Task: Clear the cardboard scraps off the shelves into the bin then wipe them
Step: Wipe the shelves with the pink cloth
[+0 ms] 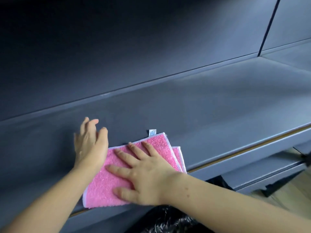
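A folded pink cloth [156, 142] with a white hem and a small tag lies flat on the dark grey shelf [210, 106], near its front edge. My right hand [143, 174] presses flat on the cloth, fingers spread. My left hand [90, 143] hovers at the cloth's left edge, fingers loosely curled and slightly blurred, holding nothing. No cardboard scraps show on the shelf. Below the front edge, a black bin bag [168, 221] is partly visible.
The shelf's back panel [134, 47] rises close behind. A vertical divider [269, 27] stands at the far right. A lower shelf [262, 172] juts out under the front edge at right, above a light wooden floor [289, 192].
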Tool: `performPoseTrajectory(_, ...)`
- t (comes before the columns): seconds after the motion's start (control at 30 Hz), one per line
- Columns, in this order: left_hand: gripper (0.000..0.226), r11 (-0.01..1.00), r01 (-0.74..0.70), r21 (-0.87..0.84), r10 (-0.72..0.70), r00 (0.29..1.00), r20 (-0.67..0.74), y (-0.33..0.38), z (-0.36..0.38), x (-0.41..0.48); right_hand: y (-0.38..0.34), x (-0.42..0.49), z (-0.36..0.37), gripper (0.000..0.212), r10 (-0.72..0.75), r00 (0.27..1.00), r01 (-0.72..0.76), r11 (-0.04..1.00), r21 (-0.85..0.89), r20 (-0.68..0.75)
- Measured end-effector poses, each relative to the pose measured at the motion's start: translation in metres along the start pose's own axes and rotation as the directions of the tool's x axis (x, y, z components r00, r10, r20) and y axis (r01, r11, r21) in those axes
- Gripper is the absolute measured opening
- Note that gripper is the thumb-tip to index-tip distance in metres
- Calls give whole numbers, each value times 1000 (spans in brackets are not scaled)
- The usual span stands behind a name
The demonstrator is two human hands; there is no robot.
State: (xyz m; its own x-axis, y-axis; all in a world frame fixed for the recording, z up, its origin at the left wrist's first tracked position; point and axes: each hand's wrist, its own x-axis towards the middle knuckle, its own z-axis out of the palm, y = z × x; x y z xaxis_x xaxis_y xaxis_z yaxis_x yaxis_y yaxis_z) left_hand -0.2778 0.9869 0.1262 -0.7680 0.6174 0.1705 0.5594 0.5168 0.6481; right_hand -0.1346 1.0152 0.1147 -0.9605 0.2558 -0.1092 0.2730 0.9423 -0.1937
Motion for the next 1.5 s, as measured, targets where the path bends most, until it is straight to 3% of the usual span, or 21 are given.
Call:
performPoseTrajectory(0.23, 45, 995, 34, 99, -36, 999, 20, -22, 0, -26, 39, -3, -10, 59, 167, 984, -166, 986, -27, 60)
performPoseTrajectory(0.4, 50, 982, 14, 191, -24, 998, 49, -20, 2, -26, 36, 3, -5, 59, 150, 988, -150, 989, -14, 23)
performPoseTrajectory(0.7, 55, 981, -10, 195, -9, 995, 96, -20, 2, -27, 34, 18, -3, 59, 117, 993, -117, 993, 22, -14)
performPoseTrajectory(0.77, 58, 974, -32, 223, 11, 996, 92, -20, 1, -26, 36, 19, -8, 59, 114, 992, -102, 979, 177, -58)
performPoseTrajectory(0.8, 58, 963, -64, 260, 45, 996, 79, -19, -1, -26, 38, 19, -11, 58, 136, 985, -90, 932, 350, -109)
performPoseTrajectory(0.87, 57, 938, -169, 303, 164, 986, 42, -11, -2, -28, 43, 18, -21, 55, 293, 926, -41, 706, 708, -239)
performPoseTrajectory(0.9, 55, 934, -215, 287, 209, 977, 50, -2, -1, -32, 50, 17, -25, 54, 398, 871, -32, 630, 776, -288)
performPoseTrajectory(0.97, 52, 932, -277, 232, 242, 955, 169, 21, 10, -42, 74, 16, -32, 53, 537, 753, -116, 678, 726, -381)
performPoseTrajectory(1.0, 62, 921, -309, 237, 249, 935, 252, 29, 19, -48, 88, 15, -33, 52, 577, 714, -200, 711, 675, -397)
performPoseTrajectory(1.07, 86, 852, -406, 331, 285, 890, 356, 33, 34, -59, 111, 11, -31, 50, 649, 661, -375, 720, 584, -375)
performPoseTrajectory(1.13, 94, 823, -428, 373, 302, 887, 350, 27, 43, -60, 124, 5, -24, 45, 694, 622, -481, 704, 523, -363)
performPoseTrajectory(1.23, 92, 840, -427, 334, 323, 889, 323, 22, 43, -59, 124, 1, -17, 41, 668, 617, -496, 741, 453, -416)
performPoseTrajectory(1.37, 89, 852, -409, 327, 306, 896, 323, 26, 41, -61, 119, 3, -14, 39, 574, 697, -479, 819, 316, -429)
performPoseTrajectory(1.5, 90, 855, -377, 357, 258, 905, 338, 31, 38, -62, 120, 0, -16, 36, 629, 652, -478, 774, 415, -422)
